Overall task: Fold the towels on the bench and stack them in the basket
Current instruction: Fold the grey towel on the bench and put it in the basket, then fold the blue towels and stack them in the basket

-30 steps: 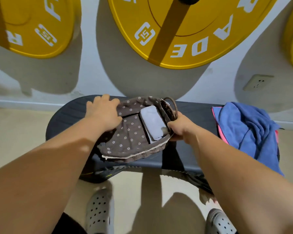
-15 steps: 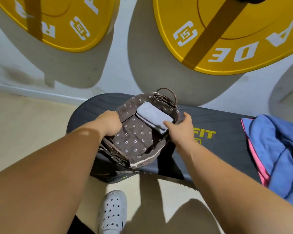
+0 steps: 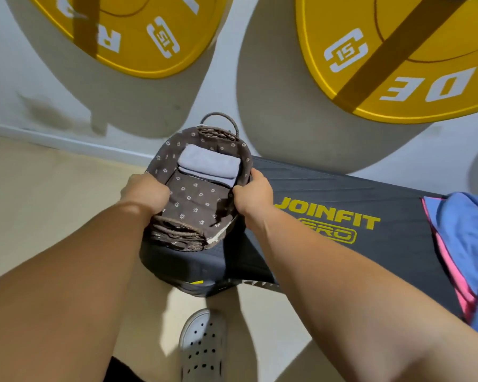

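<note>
Head view, close, forward and down

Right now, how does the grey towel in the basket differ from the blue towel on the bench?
The grey towel is folded into a neat rectangle; the blue towel lies crumpled. The grey towel sits inside the basket; the blue towel lies loose on the bench. Both are plain-coloured cloth.

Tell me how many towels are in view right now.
3: a folded grey towel in the basket, a blue towel heaped at the right end of the bench, and a pink towel under it. Others may hide beneath.
</note>
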